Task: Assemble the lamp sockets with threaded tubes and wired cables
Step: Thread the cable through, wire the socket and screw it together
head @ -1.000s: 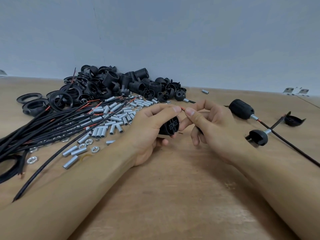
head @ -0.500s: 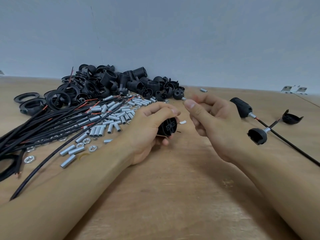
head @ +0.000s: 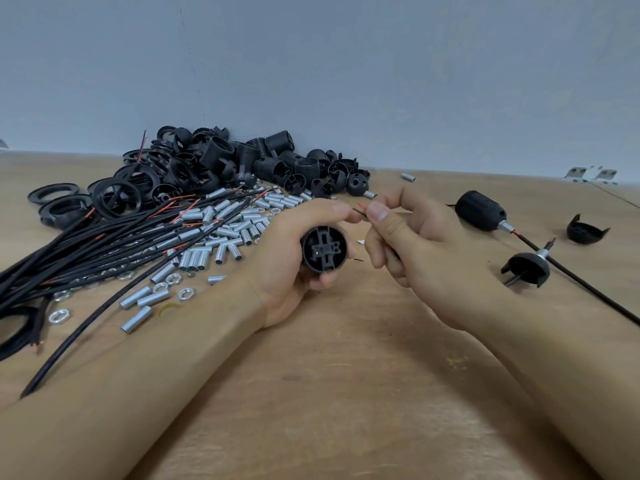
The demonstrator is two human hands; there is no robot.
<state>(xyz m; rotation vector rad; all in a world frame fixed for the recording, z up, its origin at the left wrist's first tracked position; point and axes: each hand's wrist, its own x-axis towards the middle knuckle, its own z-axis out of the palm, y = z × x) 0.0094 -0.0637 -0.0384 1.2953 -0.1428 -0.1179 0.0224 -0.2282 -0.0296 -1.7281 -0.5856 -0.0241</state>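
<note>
Socket (head: 323, 250) gripped in left hand (head: 294, 258); wire ends (head: 360, 209) now pinched by right hand (head: 408, 244) fingers, raised again above terminals, ready for insertion.

A single head-worn wide-angle view looks forward and down across the wooden table (head: 346, 393) toward the grey wall (head: 346, 81), close above both forearms; the fingers (head: 381, 216) meet near frame centre, loose parts spreading left of them, finished pieces right
</note>
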